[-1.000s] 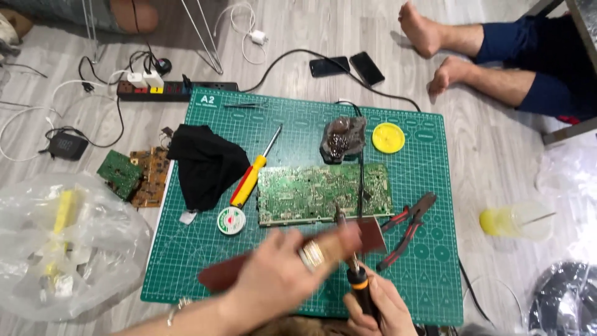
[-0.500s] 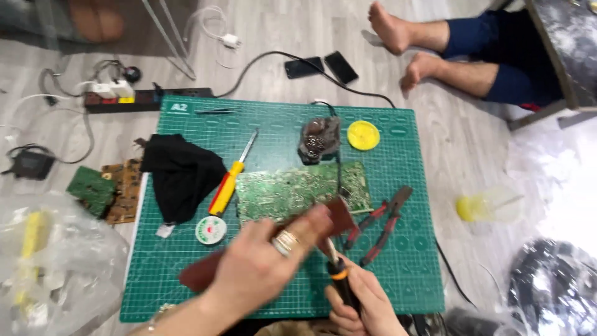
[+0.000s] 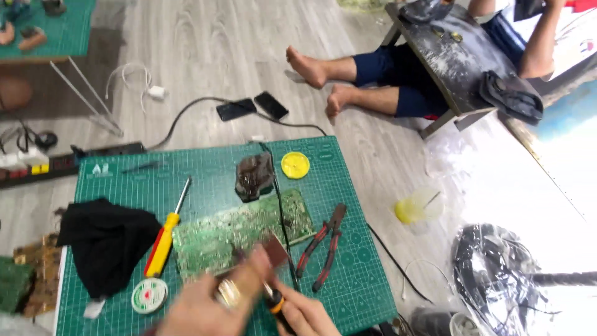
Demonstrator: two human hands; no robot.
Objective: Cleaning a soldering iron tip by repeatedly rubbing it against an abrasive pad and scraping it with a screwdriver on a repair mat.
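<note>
where the black cloth (image 3: 106,244) and yellow-handled screwdriver (image 3: 163,239) lie left of the fingers, left hand (image 3: 214,298) pinching a brown strip (image 3: 274,251) over the green circuit board (image 3: 239,233); right hand (image 3: 305,314) wrapped around a soldering iron (image 3: 273,303) just beneath; red pliers (image 3: 323,244) resting right of the fingertips.

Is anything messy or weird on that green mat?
A little. The green circuit board lies crooked across the cutting mat, with a black cord draped over it. A black cloth sits crumpled at the mat's left side. Nothing looks spilled or clearly broken.
</note>
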